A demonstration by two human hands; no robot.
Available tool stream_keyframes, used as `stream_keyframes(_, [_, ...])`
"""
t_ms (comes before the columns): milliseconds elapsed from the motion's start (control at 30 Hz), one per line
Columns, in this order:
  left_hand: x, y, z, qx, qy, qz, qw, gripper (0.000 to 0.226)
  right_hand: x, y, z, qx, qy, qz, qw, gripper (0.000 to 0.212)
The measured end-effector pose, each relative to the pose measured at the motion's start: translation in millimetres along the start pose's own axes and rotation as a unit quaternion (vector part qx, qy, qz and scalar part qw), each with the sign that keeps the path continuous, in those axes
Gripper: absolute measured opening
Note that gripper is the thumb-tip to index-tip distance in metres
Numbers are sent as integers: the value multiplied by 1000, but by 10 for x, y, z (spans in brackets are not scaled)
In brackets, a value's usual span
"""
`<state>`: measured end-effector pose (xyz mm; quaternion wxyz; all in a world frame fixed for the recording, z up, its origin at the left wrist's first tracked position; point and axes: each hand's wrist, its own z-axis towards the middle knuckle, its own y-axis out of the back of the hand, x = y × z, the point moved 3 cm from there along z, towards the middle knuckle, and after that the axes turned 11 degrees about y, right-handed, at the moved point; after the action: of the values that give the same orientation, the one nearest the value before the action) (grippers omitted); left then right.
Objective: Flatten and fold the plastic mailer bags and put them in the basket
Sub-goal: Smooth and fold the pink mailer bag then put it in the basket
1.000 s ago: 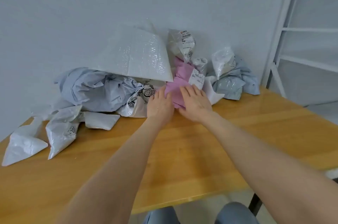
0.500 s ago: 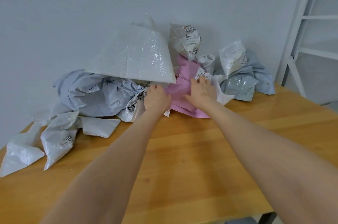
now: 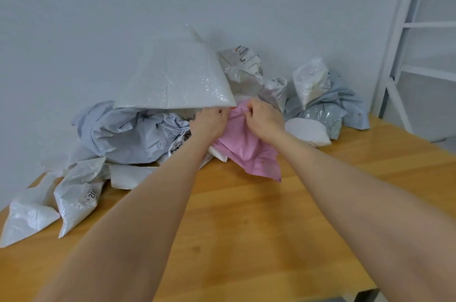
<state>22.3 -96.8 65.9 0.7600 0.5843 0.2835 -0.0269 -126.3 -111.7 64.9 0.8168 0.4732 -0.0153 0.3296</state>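
This looks like a plain workroom or storeroom corner given over to sorting parcel packaging, not a lived-in room. The left hand (image 3: 209, 124) and right hand (image 3: 265, 121) grip a pink mailer (image 3: 246, 151) over a bare wooden table (image 3: 246, 227). The table stands against an unadorned pale grey wall (image 3: 148, 5). Just beyond the fingers (image 3: 222, 112), and spreading to both sides of them, lies a heap of crumpled mailer bags (image 3: 128, 134), white and grey. Several bags carry printed shipping labels (image 3: 246, 55). Well to the right of the fingers, past the table's end, stands a white metal shelving frame (image 3: 404, 30).
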Motion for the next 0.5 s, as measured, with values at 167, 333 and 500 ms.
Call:
stream_keyframes(167, [24,183,-198,-100,-34,3,994,43,101,16,-115,-14,-17,74,997,26])
stream_keyframes(333, [216,290,-355,-144,2,-88,986,69,208,75,-262,-24,-30,127,991,14])
stream_keyframes(500, [404,270,-458,1,126,-268,955,85,348,141,-417,-35,-40,211,976,5])
